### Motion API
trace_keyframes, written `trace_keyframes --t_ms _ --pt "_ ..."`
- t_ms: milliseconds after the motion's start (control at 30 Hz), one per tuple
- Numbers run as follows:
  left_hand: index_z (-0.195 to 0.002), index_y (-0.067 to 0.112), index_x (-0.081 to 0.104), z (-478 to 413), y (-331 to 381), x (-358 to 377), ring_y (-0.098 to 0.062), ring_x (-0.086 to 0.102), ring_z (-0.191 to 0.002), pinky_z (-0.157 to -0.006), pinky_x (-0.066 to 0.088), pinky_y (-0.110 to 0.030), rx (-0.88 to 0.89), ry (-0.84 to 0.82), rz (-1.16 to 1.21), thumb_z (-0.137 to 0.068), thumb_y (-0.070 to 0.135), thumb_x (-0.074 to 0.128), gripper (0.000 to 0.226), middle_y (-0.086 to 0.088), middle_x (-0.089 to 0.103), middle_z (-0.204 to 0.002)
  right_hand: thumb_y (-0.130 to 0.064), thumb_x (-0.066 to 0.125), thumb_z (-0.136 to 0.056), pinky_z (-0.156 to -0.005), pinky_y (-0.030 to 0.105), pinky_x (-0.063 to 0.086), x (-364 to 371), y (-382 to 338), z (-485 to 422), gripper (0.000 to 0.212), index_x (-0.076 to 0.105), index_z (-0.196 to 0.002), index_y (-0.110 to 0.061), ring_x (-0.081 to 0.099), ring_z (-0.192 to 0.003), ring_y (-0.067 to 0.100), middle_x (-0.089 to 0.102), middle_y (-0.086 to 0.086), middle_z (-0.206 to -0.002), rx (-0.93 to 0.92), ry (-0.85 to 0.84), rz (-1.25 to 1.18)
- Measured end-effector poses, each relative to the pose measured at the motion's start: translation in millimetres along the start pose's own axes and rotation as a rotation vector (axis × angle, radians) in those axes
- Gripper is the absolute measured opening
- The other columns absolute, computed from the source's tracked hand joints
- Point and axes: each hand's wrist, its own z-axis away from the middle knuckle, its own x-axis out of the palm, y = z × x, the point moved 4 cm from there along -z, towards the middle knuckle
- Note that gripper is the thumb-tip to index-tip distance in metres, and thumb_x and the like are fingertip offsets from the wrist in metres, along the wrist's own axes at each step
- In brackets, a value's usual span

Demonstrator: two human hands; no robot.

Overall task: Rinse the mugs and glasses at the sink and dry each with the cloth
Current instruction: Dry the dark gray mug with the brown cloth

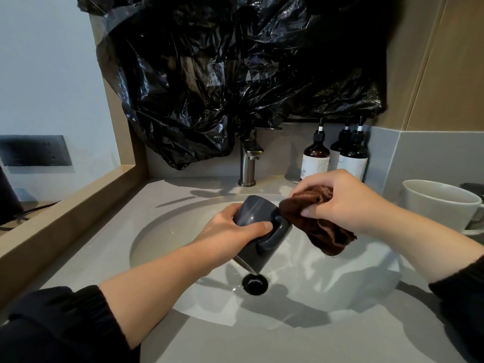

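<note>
Dark grey ceramic mug (252,213) is gripped in the left hand (233,230), fingers wrapped round the body, thumb lying beside the handle. The mug is tilted and held over the sink (167,239), its lower end just above the drain (255,284). Right hand (345,203) is clenched on a bunched brown cloth (324,231); the cloth's edge touches the mug near the handle, its tail hanging free. White mug (440,205) stands on the counter at right. Faucet (247,163) and pump bottles (315,158) stand behind the basin; black plastic sheeting (235,74) hangs above.
</note>
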Motion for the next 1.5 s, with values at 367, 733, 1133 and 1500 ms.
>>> trace_keyframes --t_ms 367,733,1133,1500 --pt "-0.100 0.033 0.057 -4 -2 -7 -0.022 0.071 -0.082 -0.079 0.059 -0.046 -0.113 0.019 0.288 -0.079 0.042 0.071 0.027 -0.005 0.071 -0.097 0.000 0.067 -0.081 -0.063 0.004 0.042 3 24 -5 0.032 0.066 -0.081 -0.031 0.061 -0.070 0.001 0.065 -0.016 -0.077 0.034 0.257 -0.007" --pt "-0.108 0.021 0.060 -7 -6 -11 -0.021 0.072 -0.076 -0.069 0.060 -0.038 -0.156 0.099 0.361 -0.076 0.046 0.070 0.042 -0.006 0.074 -0.087 -0.002 0.050 -0.073 -0.076 0.035 0.049 43 -21 17 0.033 0.068 -0.100 -0.010 0.054 -0.096 0.020 0.056 0.001 -0.104 -0.644 0.128 0.348" --pt "-0.106 0.015 0.066 -2 -9 -4 -0.023 0.072 -0.076 -0.067 0.058 -0.039 -0.237 0.003 0.479 -0.080 0.055 0.061 0.048 -0.009 0.075 -0.083 -0.002 0.059 -0.078 -0.067 0.038 0.051 67 -25 30 0.022 0.066 -0.098 -0.001 0.054 -0.093 0.026 0.060 0.015 -0.106 -0.819 0.219 0.464" --pt "-0.102 0.016 0.068 -2 -9 -3 -0.025 0.070 -0.079 -0.061 0.055 -0.035 -0.196 -0.048 0.533 -0.082 0.059 0.054 0.050 -0.010 0.073 -0.090 0.001 0.062 -0.077 -0.072 0.036 0.049 69 -23 26 0.029 0.062 -0.105 -0.005 0.054 -0.095 0.027 0.055 0.013 -0.109 -0.848 0.241 0.414"
